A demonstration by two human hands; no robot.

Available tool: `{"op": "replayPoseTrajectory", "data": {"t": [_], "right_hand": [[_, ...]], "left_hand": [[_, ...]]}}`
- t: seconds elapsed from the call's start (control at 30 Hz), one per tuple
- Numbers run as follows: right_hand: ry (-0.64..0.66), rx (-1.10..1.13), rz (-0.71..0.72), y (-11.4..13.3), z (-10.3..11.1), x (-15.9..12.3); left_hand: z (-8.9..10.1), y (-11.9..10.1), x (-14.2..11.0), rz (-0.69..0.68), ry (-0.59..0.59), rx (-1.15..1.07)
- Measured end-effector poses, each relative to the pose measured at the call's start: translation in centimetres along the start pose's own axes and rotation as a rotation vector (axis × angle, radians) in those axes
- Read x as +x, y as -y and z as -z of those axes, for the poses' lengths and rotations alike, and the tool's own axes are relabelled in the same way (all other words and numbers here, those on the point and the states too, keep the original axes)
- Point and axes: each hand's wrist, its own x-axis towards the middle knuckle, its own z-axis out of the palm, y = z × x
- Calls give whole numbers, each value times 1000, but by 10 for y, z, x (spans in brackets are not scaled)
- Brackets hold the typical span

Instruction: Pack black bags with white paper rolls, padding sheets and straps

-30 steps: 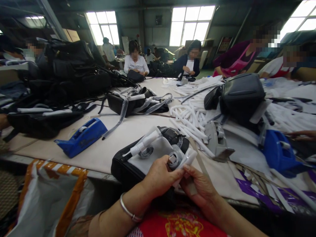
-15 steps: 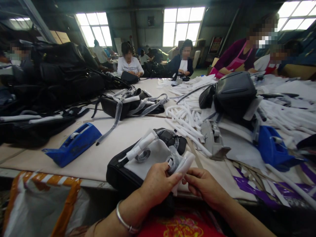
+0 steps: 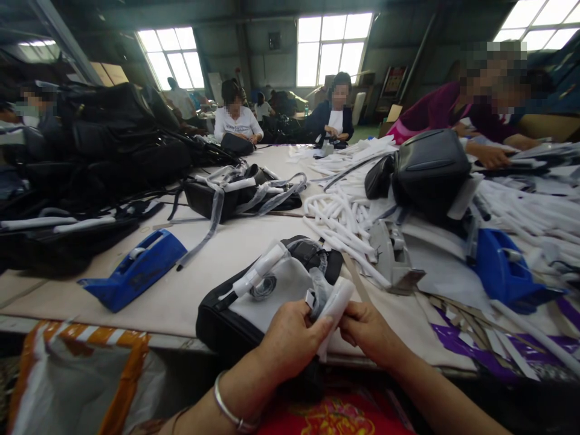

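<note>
A black bag (image 3: 226, 323) lies at the table's near edge, a white sheet (image 3: 287, 281) over its upper side. On it, one strap end is wrapped in white foam (image 3: 258, 270), with a coil of clear-wrapped strap (image 3: 263, 287) beside it. My left hand (image 3: 292, 335) is closed around a second piece of white foam wrap (image 3: 338, 302), thumb pressed on top. Clear plastic-covered strap (image 3: 319, 287) sticks out above that thumb. My right hand (image 3: 369, 332) pinches the right side of the same foam wrap; its fingertips are partly hidden behind it.
Blue tape dispensers (image 3: 136, 266) stand left and right, a grey tape dispenser (image 3: 396, 260) between them. White foam tubes (image 3: 339, 220) pile up behind. Another black bag (image 3: 212, 196) and a large black bag (image 3: 432, 172) sit farther back. Several co-workers are around the table.
My right hand has shifted slightly up along the foam wrap, and its fingers are now more behind it. At the far right, a co-worker in purple has leaned over the pile, reaching in.
</note>
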Motion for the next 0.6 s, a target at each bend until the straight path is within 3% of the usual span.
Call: {"op": "replayPoseTrajectory", "data": {"t": [0.1,0.27,0.47,0.6], "right_hand": [[7,-211,86,3,8,-16],[-13,-714,597,5,31,-40],[40,-994,1040,21,38,-32],[128,-1174,1161,50,32,-23]], "left_hand": [[1,0,-1,-15,-1,0],[1,1,0,-16,-3,12],[0,1,1,-8,7,61],[-1,-2,-2,-41,21,118]]}}
